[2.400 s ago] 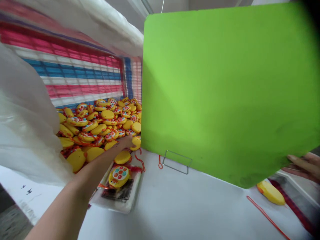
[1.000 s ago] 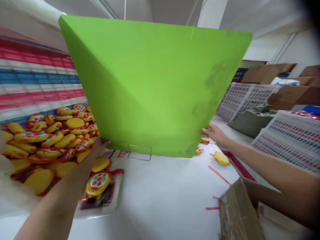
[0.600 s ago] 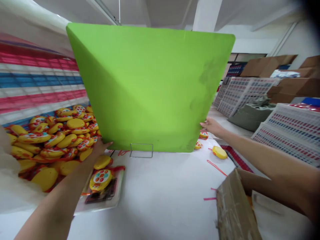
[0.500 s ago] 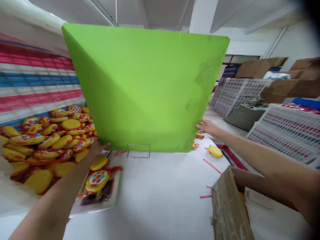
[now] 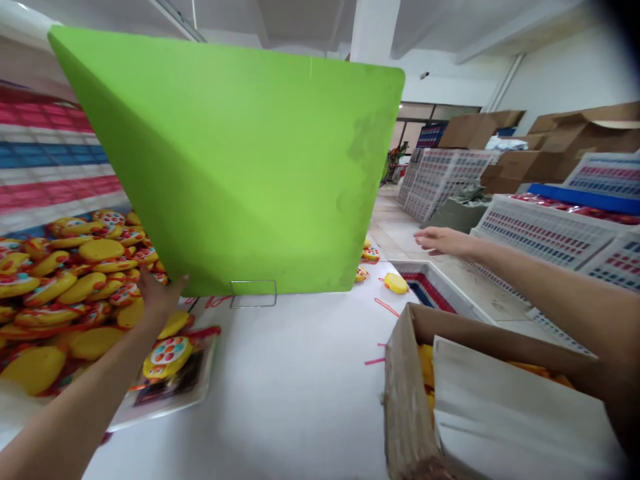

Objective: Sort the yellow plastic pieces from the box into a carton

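A large green board [image 5: 250, 173] stands upright across the far part of the white table [image 5: 280, 387]. My left hand [image 5: 163, 293] is at the board's lower left corner with its fingers spread, beside the heap of yellow toys [image 5: 83, 287]; whether it touches the board is unclear. Off to the right of the board, my right hand [image 5: 440, 240] is in the air with fingers extended and nothing in it. A small wire frame [image 5: 253, 294] stands at the board's bottom edge. One yellow toy with coloured buttons [image 5: 167, 358] rests on a plastic-wrapped pack [image 5: 203, 383] near my left forearm.
At the lower right is an open cardboard box [image 5: 407, 400] with a white sheet [image 5: 515, 413] over yellow items. A yellow toy [image 5: 396, 283] lies near the table's right edge. White crates [image 5: 545, 230] and cartons stand behind at right.
My right hand has let go of the board's right edge and moved away from it. The view has turned right, so the board appears further left. My left hand stays near the lower left corner.
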Tool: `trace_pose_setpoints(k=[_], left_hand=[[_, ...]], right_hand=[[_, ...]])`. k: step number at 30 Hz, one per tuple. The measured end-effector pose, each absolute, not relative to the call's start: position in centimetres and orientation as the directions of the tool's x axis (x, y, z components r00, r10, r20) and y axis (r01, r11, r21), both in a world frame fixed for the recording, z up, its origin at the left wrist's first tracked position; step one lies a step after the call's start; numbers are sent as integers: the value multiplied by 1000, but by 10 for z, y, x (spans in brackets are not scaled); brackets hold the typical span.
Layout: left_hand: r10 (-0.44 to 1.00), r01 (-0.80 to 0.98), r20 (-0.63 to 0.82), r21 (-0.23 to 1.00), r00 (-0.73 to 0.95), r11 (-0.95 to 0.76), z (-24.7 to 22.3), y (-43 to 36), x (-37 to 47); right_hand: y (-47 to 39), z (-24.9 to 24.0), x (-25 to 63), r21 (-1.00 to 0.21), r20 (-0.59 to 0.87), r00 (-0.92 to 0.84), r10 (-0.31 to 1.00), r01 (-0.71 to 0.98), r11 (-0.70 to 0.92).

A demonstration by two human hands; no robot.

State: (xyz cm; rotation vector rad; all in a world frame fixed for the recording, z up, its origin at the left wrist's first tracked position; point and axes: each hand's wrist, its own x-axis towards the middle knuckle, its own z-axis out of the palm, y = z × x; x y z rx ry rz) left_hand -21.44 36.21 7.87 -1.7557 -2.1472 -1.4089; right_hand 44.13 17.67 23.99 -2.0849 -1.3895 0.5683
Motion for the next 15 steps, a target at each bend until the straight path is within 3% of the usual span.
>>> trace_pose_setpoints(k=[3,8,15], left_hand=[[754,778,567,616,-333,-120,91,349,-182],[759,785,635,541,-145,-302,103,324,-112],[738,766,542,243,401,-595,63,284,-31]], right_hand=[[128,255,473,-596,-21,435,900,717,-360],[72,264,511,-525,7,500,866,739,-422],[48,242,549,-452,-25,379,925,821,-348]])
